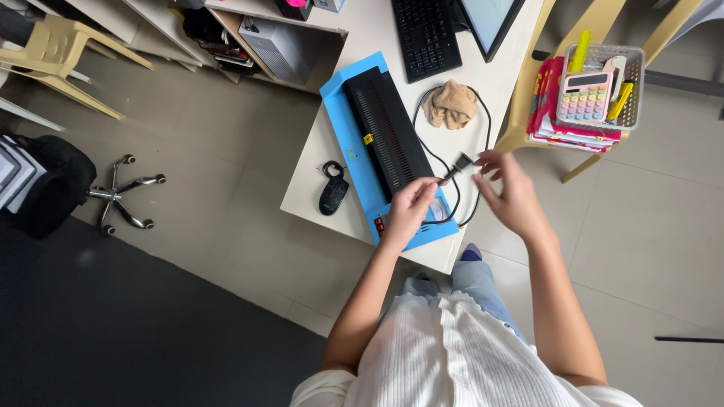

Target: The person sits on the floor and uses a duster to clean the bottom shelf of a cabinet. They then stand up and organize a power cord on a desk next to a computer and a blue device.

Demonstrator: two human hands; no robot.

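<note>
The left hand [411, 207] pinches the black power cord [452, 197] near its plug [460, 163]; the right hand [509, 192] hovers beside the plug, over the blue laminator [360, 151] on the desk [313, 192].

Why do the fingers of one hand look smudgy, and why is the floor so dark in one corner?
In the head view, the right hand has motion-blurred fingers near the black plug; the left hand, pinching the black cord, looks sharper. The floor at lower left is a darker area. The soft, even light casts only faint shadows on the white desk.
</note>
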